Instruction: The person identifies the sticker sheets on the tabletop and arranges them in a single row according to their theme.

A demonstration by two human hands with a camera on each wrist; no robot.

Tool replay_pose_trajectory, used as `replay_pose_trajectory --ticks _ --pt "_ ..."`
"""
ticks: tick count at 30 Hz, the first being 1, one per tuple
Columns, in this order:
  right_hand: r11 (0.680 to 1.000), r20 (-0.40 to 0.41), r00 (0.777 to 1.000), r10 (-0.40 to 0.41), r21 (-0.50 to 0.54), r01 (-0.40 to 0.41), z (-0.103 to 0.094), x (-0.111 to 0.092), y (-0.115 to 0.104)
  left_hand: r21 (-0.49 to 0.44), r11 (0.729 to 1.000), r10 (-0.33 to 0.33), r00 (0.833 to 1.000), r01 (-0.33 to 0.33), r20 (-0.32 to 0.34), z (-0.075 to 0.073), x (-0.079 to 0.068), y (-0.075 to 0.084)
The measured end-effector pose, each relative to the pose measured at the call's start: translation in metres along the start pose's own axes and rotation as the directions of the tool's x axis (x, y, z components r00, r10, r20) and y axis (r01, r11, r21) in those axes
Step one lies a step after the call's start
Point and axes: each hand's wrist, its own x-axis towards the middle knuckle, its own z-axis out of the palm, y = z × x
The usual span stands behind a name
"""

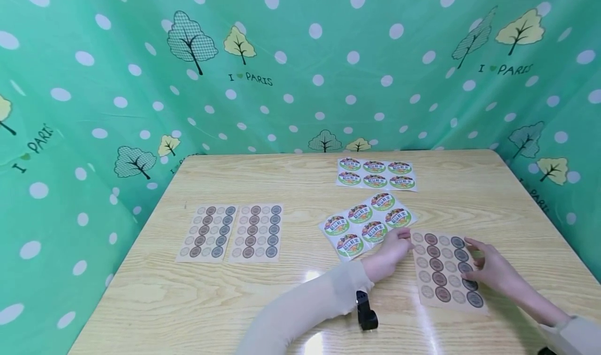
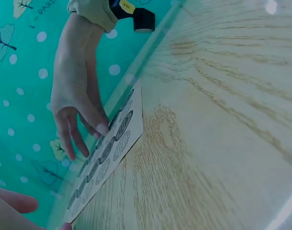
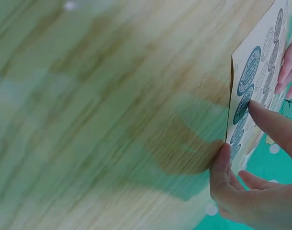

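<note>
A tan sheet of round stickers (image 1: 449,282) lies at the table's right side, between the two hands. My right hand (image 1: 495,269) holds its right edge. In the right wrist view the thumb (image 3: 270,123) lies on the printed side and a finger (image 3: 221,160) meets the edge. At the sheet's upper left corner are the fingertips of my left hand (image 1: 391,251), which the left wrist view crops; whether they pinch it I cannot tell. Just behind the left hand, a tilted white sheet of fruit-label stickers (image 1: 360,212) is partly covered by that hand.
Another white fruit-label sheet (image 1: 375,174) lies near the table's back edge. Two tan sticker sheets, a left one (image 1: 207,233) and a right one (image 1: 256,233), lie side by side on the left. Behind the wooden table (image 1: 178,308) hangs a green dotted cloth (image 1: 300,78).
</note>
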Motion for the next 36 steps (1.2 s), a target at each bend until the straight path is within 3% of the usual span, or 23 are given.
replay_pose_trajectory --ticks 8,15,16,24,30,36 --pt "1.000 0.026 1.000 -0.011 0.017 0.011 -0.007 -0.004 -0.010 -0.226 0.973 -0.047 0.999 0.044 -0.007 -0.001 0.002 -0.005" --pt "0.999 0.032 0.999 0.006 0.034 -0.007 -0.008 -0.008 -0.013 -0.181 0.982 -0.047 0.997 0.058 0.066 0.001 0.000 -0.014" --pt "0.999 0.030 0.999 0.009 0.033 -0.010 -0.008 -0.008 -0.012 -0.176 0.981 -0.074 0.995 0.084 0.060 0.001 -0.002 -0.013" --pt "0.998 0.036 0.999 0.017 0.057 -0.019 -0.011 -0.006 -0.010 -0.185 0.979 -0.089 0.996 0.091 0.021 0.003 -0.005 -0.012" --pt "0.991 0.057 0.995 0.079 0.106 -0.085 -0.017 -0.006 -0.010 -0.216 0.973 -0.085 0.996 0.087 0.016 0.000 -0.008 -0.010" --pt "0.969 0.128 0.979 0.156 0.173 -0.177 -0.020 -0.004 -0.008 -0.228 0.970 -0.085 0.996 0.083 0.001 -0.004 -0.009 -0.010"
